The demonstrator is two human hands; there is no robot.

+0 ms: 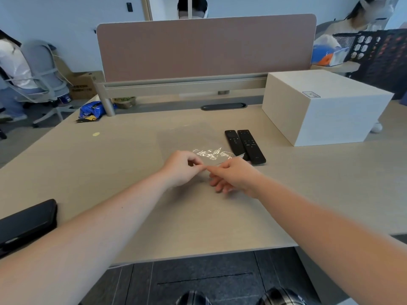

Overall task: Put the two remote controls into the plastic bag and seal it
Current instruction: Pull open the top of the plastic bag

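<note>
Both hands meet at the near edge of the clear plastic bag (pixel 187 139): the left hand (pixel 181 168) pinches that edge between thumb and forefinger, and the right hand (pixel 233 176) touches the same spot with thumb and forefinger, other fingers loosely curled; whether its grip is closed on the film I cannot tell. The bag lies flat on the tabletop (pixel 110 164). Just beside it, to the right, two black remote controls (pixel 244 145) lie side by side, outside the bag. A pale box (pixel 326 106) stands behind them.
</note>
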